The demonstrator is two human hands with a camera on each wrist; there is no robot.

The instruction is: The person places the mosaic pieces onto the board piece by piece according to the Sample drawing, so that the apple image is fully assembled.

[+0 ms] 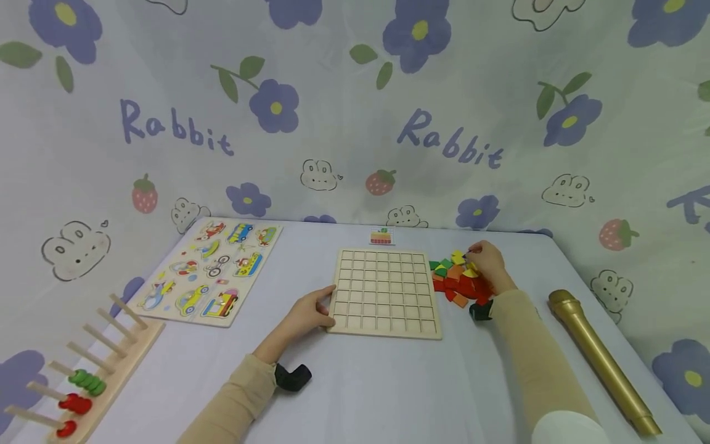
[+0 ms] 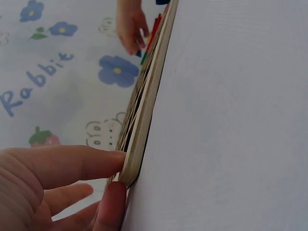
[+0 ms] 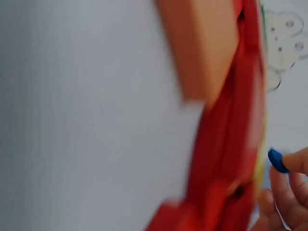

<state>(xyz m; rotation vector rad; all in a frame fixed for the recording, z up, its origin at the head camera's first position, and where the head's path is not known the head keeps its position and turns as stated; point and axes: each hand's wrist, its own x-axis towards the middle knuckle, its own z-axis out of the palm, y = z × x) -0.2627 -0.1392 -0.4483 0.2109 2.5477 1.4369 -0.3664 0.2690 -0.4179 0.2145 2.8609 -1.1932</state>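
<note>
A pale wooden grid board [image 1: 385, 291] with empty square cells lies in the middle of the table. My left hand [image 1: 308, 312] grips its near left corner [image 2: 130, 168], thumb under and fingers on top. To the board's right lies a heap of coloured tiles [image 1: 459, 283], red, orange, green and yellow. My right hand [image 1: 487, 261] rests over the far side of that heap and pinches a small blue tile [image 3: 276, 160] at its fingertips. The red tiles [image 3: 231, 144] fill the right wrist view, blurred.
A vehicle peg puzzle [image 1: 213, 269] lies at the back left. A wooden rod rack with green and red rings [image 1: 83, 376] stands at the front left. A gold microphone [image 1: 601, 361] lies at the right. A small picture card [image 1: 381, 236] sits behind the board.
</note>
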